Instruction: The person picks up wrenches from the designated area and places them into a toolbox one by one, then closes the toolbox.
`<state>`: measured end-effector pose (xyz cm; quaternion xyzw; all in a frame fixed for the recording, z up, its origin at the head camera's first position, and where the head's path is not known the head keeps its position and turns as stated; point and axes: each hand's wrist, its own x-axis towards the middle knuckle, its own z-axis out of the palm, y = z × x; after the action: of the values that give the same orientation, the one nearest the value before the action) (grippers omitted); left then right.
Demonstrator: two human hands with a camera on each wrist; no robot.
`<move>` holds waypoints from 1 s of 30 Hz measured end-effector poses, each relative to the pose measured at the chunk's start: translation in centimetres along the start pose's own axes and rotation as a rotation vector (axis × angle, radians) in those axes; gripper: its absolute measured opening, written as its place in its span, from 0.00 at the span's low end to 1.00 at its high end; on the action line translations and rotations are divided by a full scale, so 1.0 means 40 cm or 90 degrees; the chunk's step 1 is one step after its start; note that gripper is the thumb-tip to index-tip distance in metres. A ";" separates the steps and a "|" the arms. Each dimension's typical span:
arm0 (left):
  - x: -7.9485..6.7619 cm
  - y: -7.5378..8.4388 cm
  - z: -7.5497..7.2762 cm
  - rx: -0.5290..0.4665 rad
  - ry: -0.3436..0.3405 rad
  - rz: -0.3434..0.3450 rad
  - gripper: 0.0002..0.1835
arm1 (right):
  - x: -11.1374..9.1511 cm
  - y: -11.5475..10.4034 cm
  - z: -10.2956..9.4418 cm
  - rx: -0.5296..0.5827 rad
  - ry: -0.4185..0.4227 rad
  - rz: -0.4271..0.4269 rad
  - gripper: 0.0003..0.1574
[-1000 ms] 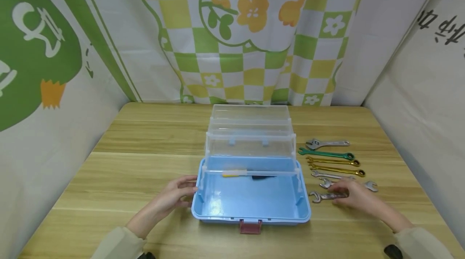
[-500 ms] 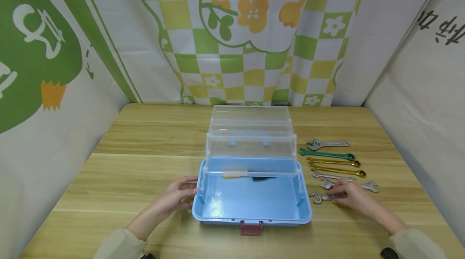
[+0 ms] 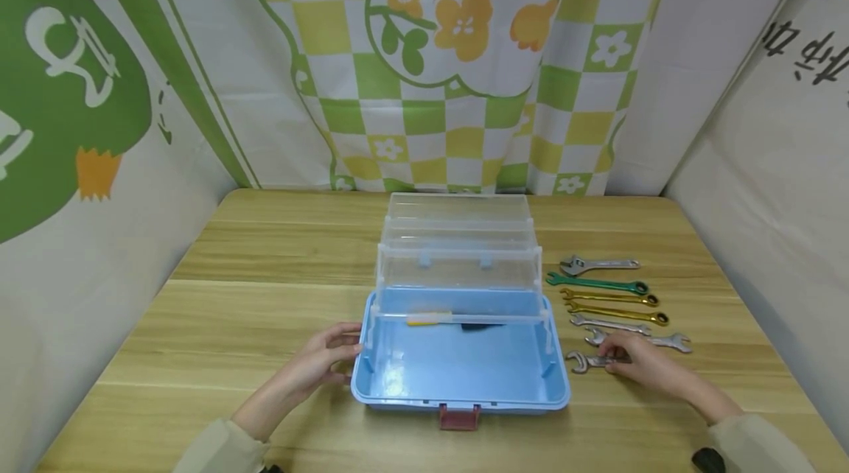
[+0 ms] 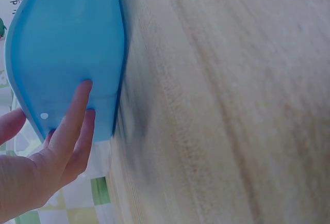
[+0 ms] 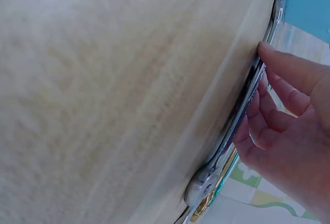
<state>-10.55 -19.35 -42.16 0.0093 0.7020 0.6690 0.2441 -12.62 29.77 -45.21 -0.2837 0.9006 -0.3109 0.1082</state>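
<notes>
Against the earlier frames, your right hand [image 3: 637,361] has edged slightly toward the toolbox [image 3: 458,366]; nothing else shows clear displacement. The grip is narrow: thumb and fingertips pinch the shank of the nearest open-end wrench [image 3: 580,362], just right of the toolbox. Whether the wrench has left the table [image 3: 265,259] cannot be determined. Just beyond lies a double open-end wrench [image 3: 676,342]; your knuckles overlap it in the head view, contact unconfirmed. Farther back sit a thin silver wrench [image 3: 610,324], two gold wrenches [image 3: 617,311], a green wrench [image 3: 597,283] and an adjustable wrench [image 3: 600,264]. Your left hand [image 3: 323,355] rests straight fingers against the toolbox's left wall. Risks, in judgement: a pinch off the wrench's balance point could let it pivot or slip; crowded knuckles could drag the neighbouring wrench; sideways pressure could slide the toolbox.
</notes>
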 end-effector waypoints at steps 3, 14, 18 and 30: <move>0.000 0.000 0.000 -0.006 0.001 -0.001 0.32 | 0.000 0.000 -0.002 0.031 -0.014 0.017 0.07; -0.004 0.001 0.002 -0.010 -0.007 0.007 0.31 | 0.003 -0.003 -0.009 0.108 -0.028 0.044 0.09; -0.004 0.000 0.001 -0.010 -0.006 0.009 0.31 | 0.003 0.004 -0.011 0.132 -0.024 0.006 0.09; -0.005 0.002 0.001 -0.015 -0.005 0.003 0.31 | 0.002 0.000 -0.032 0.161 -0.029 -0.023 0.06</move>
<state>-10.40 -19.38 -42.02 0.0109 0.6932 0.6776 0.2455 -13.18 30.37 -44.20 -0.2910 0.8462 -0.4176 0.1579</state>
